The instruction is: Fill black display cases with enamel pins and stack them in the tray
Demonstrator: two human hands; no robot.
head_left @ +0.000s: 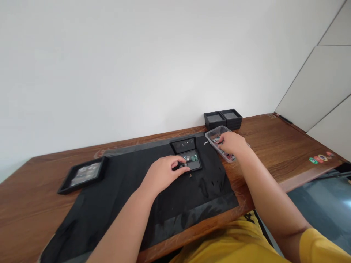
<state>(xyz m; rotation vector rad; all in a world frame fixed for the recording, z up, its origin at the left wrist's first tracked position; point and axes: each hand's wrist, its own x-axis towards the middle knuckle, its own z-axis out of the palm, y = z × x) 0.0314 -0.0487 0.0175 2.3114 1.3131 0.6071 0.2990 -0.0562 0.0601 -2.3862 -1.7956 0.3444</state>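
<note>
My left hand is over the near left part of a small black hinged case, its lid tilted up behind. Thumb and index finger are bent together around a small roundish piece, too small to name. Several small green and pale pieces lie on the case's grey bottom. To the right, my right hand dips its fingertips, pinched together, into a clear plastic tub of small mixed-colour pieces. What those fingers hold, if anything, is hidden.
Under the case, a black mat covers part of the wooden table. At the left lies a black-framed case with pale contents. Stacked black cases stand by the wall. Round stickers mark the table's right front edge.
</note>
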